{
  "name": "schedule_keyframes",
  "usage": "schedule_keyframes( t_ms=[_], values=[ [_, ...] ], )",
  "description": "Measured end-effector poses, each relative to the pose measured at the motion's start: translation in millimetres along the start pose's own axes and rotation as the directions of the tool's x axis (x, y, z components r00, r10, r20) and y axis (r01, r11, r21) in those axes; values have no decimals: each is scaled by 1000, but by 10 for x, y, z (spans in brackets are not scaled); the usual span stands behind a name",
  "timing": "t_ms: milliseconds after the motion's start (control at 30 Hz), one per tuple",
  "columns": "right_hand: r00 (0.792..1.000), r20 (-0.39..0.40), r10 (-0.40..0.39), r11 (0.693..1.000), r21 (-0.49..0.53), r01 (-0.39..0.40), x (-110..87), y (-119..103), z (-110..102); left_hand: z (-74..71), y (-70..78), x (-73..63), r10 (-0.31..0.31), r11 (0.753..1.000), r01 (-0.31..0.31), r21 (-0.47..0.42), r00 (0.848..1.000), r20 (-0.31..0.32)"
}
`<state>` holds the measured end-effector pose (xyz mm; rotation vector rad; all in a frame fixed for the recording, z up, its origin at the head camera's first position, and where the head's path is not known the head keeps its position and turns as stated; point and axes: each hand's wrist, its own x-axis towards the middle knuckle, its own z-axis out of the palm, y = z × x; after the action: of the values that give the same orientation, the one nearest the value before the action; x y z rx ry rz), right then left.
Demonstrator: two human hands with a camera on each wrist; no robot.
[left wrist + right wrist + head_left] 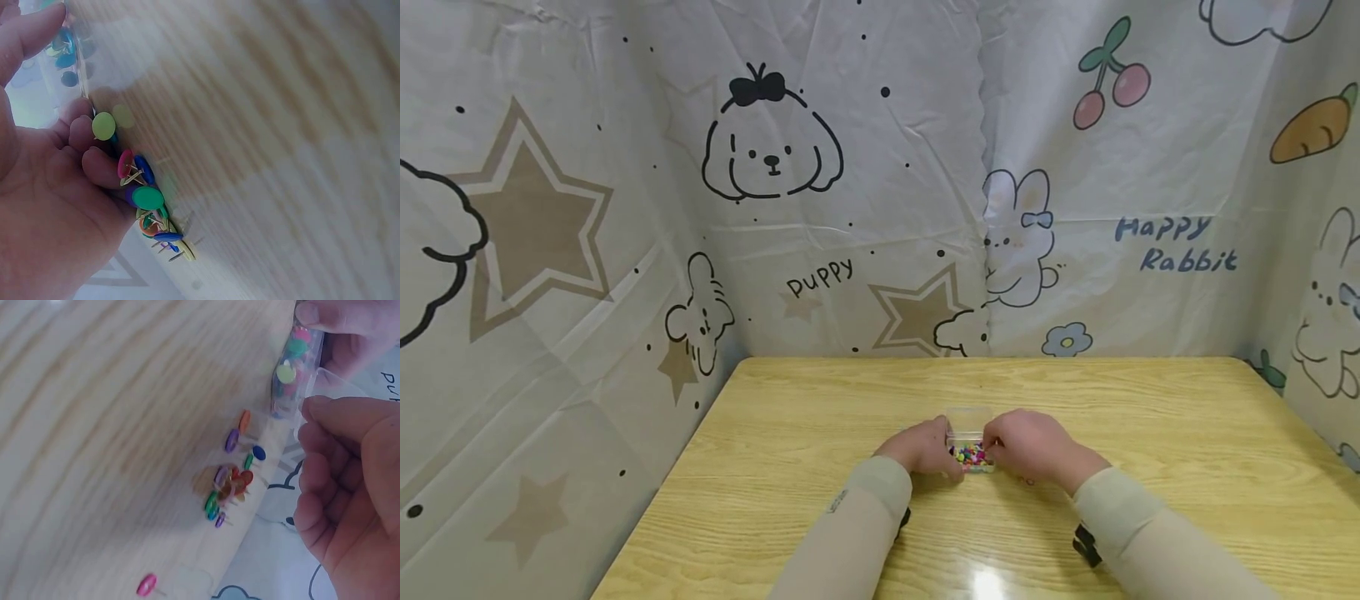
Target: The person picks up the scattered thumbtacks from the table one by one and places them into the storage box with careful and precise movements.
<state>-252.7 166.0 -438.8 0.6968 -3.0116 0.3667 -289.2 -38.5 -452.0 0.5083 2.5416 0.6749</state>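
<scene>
Box (pixel 967 437): clear, on the table (pixel 760 500), its lid (pixel 969 417) raised at twelve o'clock. It contains pins (pixel 972 455) of many colours.

Left hand (pixel 925 447): at the box's nine o'clock, gripping it, thumb on the near side and fingers on the far side.

Right hand (pixel 1028 442): at the box's three o'clock, fingers curled, the gap between thumb and forefinger narrow, tips at the box's edge. Whether a pin is pinched there cannot be told.

Loose pins: seen from the right wrist, a cluster including an orange pin (pixel 244 420) and a purple pin (pixel 232 440) lies on the table at the box's seven o'clock. A pink pin (pixel 146 584) lies apart, farther out on the same bearing. Seen from the left wrist, a yellow-green pin (pixel 104 126) sits just beside the fingers, between one and two o'clock of the palm; a green pin (pixel 148 197) is between three and four.

Surroundings: a printed curtain (pixel 865 192) hangs beyond the table at twelve o'clock. Both sleeves are pale.
</scene>
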Motion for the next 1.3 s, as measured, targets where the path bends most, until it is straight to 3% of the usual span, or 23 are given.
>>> schedule_keyframes(
  t_ms=[333,633,967,1300],
  values=[
    [997,0,76,997,9,-76,-61,222,-129,1,3,5,-13,1000,13,8,1000,-5],
    [987,65,145,989,18,-146,-68,269,3,2,-6,-6,-18,1000,18,-4,1000,-3],
    [992,48,121,992,-40,-119,-24,252,88,13,0,1,-16,1000,15,-15,1000,-8],
    [996,5,88,996,-27,-88,-28,206,15,13,-10,25,-18,1000,18,1,1000,-14]
  ],
)
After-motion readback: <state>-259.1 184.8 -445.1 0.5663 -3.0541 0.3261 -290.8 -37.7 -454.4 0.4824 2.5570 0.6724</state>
